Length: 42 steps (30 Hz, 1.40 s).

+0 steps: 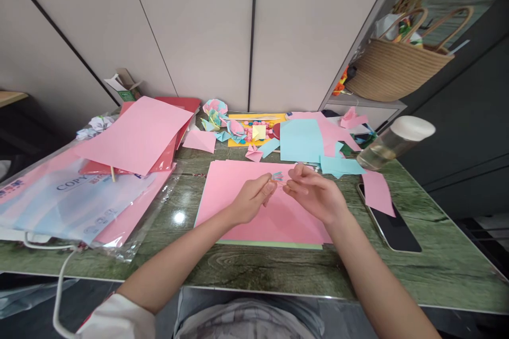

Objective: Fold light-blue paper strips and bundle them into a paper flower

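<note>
Both my hands meet over a pink paper sheet (238,206) on the green table (278,270). My left hand (251,198) is closed, pinching a small pale-blue folded paper piece (277,176) on a thin stick. My right hand (314,190) is closed too, its fingertips pinched at the same small piece from the right side. The piece is tiny and partly hidden by my fingers.
A large pink sheet (137,135) lies over red paper at left, above a plastic paper pack (67,201). Light-blue sheets (302,140), paper flowers (217,108) and beads sit at the back. A phone (393,225), a clear lidded jar (392,143) and a woven basket (397,66) are at right.
</note>
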Each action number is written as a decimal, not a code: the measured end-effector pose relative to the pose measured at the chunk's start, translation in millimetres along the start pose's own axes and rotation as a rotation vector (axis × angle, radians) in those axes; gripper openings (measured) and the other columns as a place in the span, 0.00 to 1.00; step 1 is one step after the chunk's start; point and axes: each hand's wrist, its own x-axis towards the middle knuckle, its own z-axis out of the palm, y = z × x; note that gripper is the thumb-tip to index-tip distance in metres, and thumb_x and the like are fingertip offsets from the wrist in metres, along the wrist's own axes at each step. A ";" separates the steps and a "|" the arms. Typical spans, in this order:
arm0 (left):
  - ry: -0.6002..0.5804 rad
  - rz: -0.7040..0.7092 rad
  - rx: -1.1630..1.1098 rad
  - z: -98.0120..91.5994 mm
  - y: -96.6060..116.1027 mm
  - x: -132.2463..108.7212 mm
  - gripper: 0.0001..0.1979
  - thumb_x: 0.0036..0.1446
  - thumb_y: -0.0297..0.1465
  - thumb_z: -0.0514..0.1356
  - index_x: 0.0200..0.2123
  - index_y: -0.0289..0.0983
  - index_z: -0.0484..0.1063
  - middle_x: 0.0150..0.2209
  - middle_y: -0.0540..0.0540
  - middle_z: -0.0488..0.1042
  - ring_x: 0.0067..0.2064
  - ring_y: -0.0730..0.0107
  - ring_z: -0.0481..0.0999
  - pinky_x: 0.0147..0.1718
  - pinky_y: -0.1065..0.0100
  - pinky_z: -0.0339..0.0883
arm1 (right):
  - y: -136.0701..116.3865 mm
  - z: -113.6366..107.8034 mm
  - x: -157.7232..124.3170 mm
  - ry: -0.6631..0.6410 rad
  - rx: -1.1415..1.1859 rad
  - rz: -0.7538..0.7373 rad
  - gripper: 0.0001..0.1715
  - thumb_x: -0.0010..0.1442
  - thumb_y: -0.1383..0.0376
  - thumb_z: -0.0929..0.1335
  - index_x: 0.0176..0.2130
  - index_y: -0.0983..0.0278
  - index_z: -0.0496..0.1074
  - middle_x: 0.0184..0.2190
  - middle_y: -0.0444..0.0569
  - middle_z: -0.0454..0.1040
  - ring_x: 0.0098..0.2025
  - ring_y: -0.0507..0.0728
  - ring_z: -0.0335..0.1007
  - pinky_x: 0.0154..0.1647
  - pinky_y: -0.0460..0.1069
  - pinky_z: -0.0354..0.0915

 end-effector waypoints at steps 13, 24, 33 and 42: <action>-0.062 -0.043 -0.355 6.4 0.9 2.3 0.16 0.58 0.41 0.47 0.23 0.36 0.54 0.16 0.57 0.50 0.18 0.80 0.53 0.19 0.73 0.58 | 12.8 2.1 -1.0 0.127 -0.869 -0.403 0.05 0.48 0.72 0.63 0.26 0.63 0.67 0.23 0.42 0.56 0.27 0.51 0.54 0.29 0.47 0.54; -0.024 -0.029 -0.271 6.3 -4.0 3.1 0.17 0.58 0.42 0.43 0.23 0.37 0.52 0.17 0.57 0.49 0.18 0.80 0.51 0.21 0.72 0.57 | -6.4 -2.8 -1.4 -0.061 -0.558 -0.083 0.11 0.51 0.63 0.63 0.20 0.63 0.62 0.19 0.42 0.56 0.23 0.50 0.52 0.28 0.48 0.54; -0.151 0.257 0.991 -22.3 -24.9 7.9 0.09 0.58 0.30 0.44 0.32 0.37 0.62 0.27 0.47 0.68 0.29 0.68 0.67 0.28 0.69 0.54 | -1.3 -6.0 -0.4 -0.078 -0.155 0.199 0.18 0.50 0.69 0.61 0.41 0.64 0.71 0.22 0.41 0.57 0.21 0.46 0.51 0.29 0.46 0.58; -0.066 -0.031 1.169 -9.0 -14.7 2.2 0.10 0.56 0.27 0.44 0.39 0.36 0.61 0.26 0.46 0.68 0.25 0.67 0.67 0.24 0.69 0.55 | 21.2 8.0 -2.7 0.051 -1.110 -0.171 0.22 0.53 0.70 0.61 0.47 0.58 0.68 0.30 0.46 0.69 0.31 0.53 0.63 0.35 0.50 0.60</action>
